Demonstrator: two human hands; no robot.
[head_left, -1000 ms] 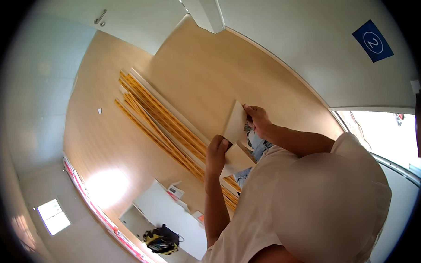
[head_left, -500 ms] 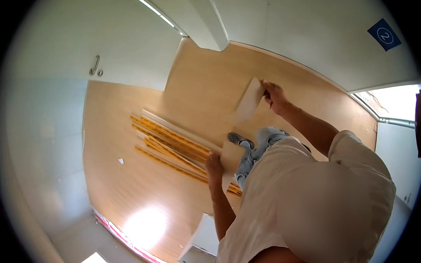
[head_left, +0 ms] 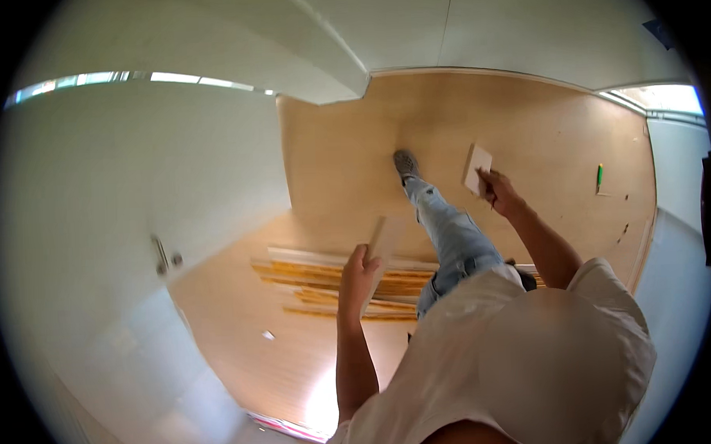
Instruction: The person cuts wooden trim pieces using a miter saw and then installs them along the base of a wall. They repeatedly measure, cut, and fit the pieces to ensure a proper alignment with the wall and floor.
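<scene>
In my left hand (head_left: 359,280) a pale, flat board (head_left: 385,240) is gripped along its edge, tilted and a little smeared by motion. It passes above a pile of long strips (head_left: 334,279) with yellowish-orange faces and white edges. My right hand (head_left: 499,192) is closed on the lower end of a second pale board (head_left: 477,163), held out over the floor with one thick edge showing. The far ends of both boards are free. My leg in light blue jeans (head_left: 454,230) is stretched forward between the hands, with a grey clog-type shoe (head_left: 406,164) on the foot.
A light wood-coloured floor (head_left: 338,160) lies under me. At the left is a white door (head_left: 212,156) with a metal handle (head_left: 160,256). A green slim tool (head_left: 600,176) lies at the right. A small white scrap (head_left: 268,335) is near the strips.
My view has turned, and the foot has stepped farther out. The left board has risen beside the strips. The right board is now tilted and looks shorter. A green tool has come into view.
</scene>
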